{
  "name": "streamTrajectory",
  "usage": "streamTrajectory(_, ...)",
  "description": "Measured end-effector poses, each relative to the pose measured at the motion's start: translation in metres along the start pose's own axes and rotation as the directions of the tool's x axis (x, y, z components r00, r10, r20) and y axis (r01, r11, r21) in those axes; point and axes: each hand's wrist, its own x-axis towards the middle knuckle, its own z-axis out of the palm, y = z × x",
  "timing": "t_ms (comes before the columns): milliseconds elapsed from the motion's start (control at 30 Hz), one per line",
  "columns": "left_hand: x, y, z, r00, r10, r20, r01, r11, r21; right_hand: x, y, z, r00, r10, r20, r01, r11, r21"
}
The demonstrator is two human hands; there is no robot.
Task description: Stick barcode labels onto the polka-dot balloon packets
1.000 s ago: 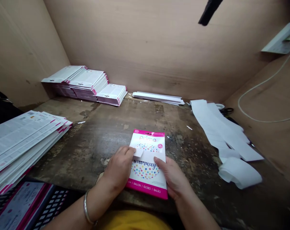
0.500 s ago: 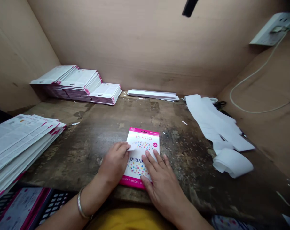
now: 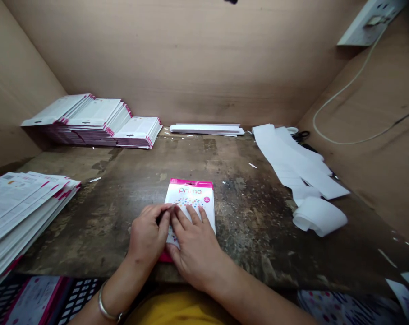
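Note:
A white balloon card with a pink border (image 3: 190,194) lies flat on the worn wooden workbench (image 3: 224,225), printed "Prima" above coloured dots. My right hand (image 3: 195,246) rests on its lower half with the fingers spread, and my left hand (image 3: 147,235) curls against it from the left. The two hands nearly touch and hide most of the card. Whatever lies under my left fingertips is hidden, including the small white paper slip seen earlier. A metal bangle (image 3: 107,309) circles my left wrist.
Stacks of pink-edged cards stand at the back left (image 3: 89,122) and front left (image 3: 21,207). Long white paper strips (image 3: 292,167) and a loose roll (image 3: 317,216) lie right, beside scissors (image 3: 301,135). Plywood walls enclose the bench, with a wall socket (image 3: 369,22) and cable.
My right hand has slid up onto the card and now covers the white slip's area. The hands have come together, and the view has shifted, moving the bench contents left and up.

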Motion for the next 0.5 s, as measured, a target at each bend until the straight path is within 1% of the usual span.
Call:
streamTrajectory(67,0.000,0.000,-0.003,0.998,-0.057,-0.030,0.057,0.998,-0.018,0.000,0.000,0.001,1.000,0.006,0.005,-0.006,1.000,-0.007)
streamTrajectory(133,0.001,-0.001,-0.008,0.992,-0.122,-0.033,0.121,0.992,-0.023,-0.001,0.001,0.002,1.000,0.009,0.018,-0.008,1.000,-0.009)
streamTrajectory(200,0.003,-0.003,-0.014,0.981,-0.195,0.018,0.195,0.981,0.001,-0.002,0.002,0.002,1.000,0.010,0.030,-0.010,1.000,-0.010)
streamTrajectory(267,0.004,-0.006,-0.021,0.956,-0.279,0.089,0.281,0.960,-0.008,-0.002,0.003,0.002,0.999,0.014,0.029,-0.014,1.000,-0.010)
streamTrajectory(333,0.006,-0.009,-0.025,0.927,-0.351,0.133,0.363,0.929,-0.078,-0.002,0.003,0.002,1.000,0.010,0.025,-0.010,1.000,-0.006)
streamTrajectory(367,0.006,-0.009,-0.026,0.917,-0.375,0.137,0.390,0.913,-0.116,-0.002,0.003,0.002,1.000,0.006,0.024,-0.006,1.000,-0.003)
streamTrajectory(433,0.006,-0.009,-0.025,0.915,-0.385,0.117,0.398,0.909,-0.126,-0.002,0.004,0.002,1.000,-0.005,0.023,0.004,1.000,0.004)
streamTrajectory(467,0.005,-0.007,-0.023,0.928,-0.363,0.087,0.371,0.924,-0.099,-0.003,0.005,0.002,1.000,-0.010,0.022,0.010,1.000,0.005)
streamTrajectory(500,0.004,-0.006,-0.020,0.947,-0.316,0.055,0.319,0.946,-0.064,-0.003,0.005,0.003,1.000,-0.012,0.019,0.012,1.000,0.005)
